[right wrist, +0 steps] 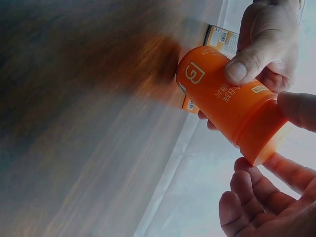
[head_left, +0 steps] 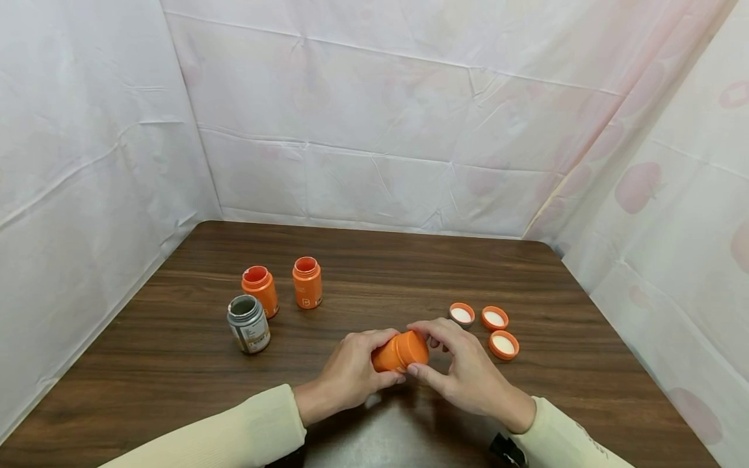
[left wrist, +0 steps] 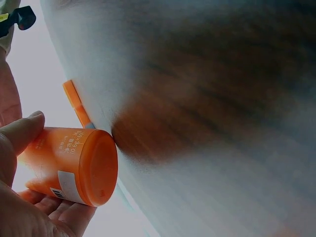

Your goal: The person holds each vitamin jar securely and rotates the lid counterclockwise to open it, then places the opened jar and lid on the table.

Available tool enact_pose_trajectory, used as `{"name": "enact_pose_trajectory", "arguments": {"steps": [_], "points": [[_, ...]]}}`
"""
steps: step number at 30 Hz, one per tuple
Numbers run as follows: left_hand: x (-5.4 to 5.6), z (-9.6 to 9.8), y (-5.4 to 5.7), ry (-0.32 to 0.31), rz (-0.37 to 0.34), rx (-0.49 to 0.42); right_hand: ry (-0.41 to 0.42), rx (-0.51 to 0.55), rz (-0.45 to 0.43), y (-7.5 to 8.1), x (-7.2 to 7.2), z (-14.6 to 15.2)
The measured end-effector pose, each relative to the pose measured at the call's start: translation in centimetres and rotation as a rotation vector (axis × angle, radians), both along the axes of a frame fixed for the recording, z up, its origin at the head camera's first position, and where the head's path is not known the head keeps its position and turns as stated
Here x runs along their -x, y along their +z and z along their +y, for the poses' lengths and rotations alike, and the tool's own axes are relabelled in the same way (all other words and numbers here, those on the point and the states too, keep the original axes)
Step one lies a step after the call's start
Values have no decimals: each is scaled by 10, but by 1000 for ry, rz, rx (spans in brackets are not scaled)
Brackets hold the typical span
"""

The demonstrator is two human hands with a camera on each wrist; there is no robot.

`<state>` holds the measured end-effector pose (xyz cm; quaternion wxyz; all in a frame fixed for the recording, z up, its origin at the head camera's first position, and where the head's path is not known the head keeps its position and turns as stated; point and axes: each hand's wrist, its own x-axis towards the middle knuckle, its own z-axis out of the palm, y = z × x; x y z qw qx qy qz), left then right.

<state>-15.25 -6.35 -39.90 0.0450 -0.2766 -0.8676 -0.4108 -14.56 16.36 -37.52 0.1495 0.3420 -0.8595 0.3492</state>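
Observation:
An orange bottle [head_left: 386, 357] with its orange cap [head_left: 415, 347] on lies tilted between both hands, low over the front middle of the table. My left hand [head_left: 353, 365] grips the body, thumb on the near side. The thumb and fingertips of my right hand [head_left: 471, 374] pinch the cap from either side. In the left wrist view the bottle's base [left wrist: 101, 170] faces outward, with a white barcode label [left wrist: 69, 185] beside it. Pale lettering, with a large "B"-like mark, runs along the bottle [right wrist: 217, 94] in the right wrist view.
Uncapped on the left of the brown table [head_left: 398, 273] stand a grey bottle [head_left: 251, 333] and two orange bottles, one behind it [head_left: 264, 296] and another [head_left: 307, 286] farther right. Three caps lie inside up at right: a grey-sided one [head_left: 461, 315] and two orange [head_left: 495, 318]. Pale sheets [head_left: 374, 117] surround the table.

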Motion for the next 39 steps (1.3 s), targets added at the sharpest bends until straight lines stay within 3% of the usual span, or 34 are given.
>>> {"name": "enact_pose_trajectory", "arguments": {"steps": [24, 39], "points": [[0, -2, -2, -6, -8, -14, 119, -3, -57, 3, 2, 1], [2, -2, -2, -12, -1, -15, 107, -66, -14, 5, 3, 3]]}}
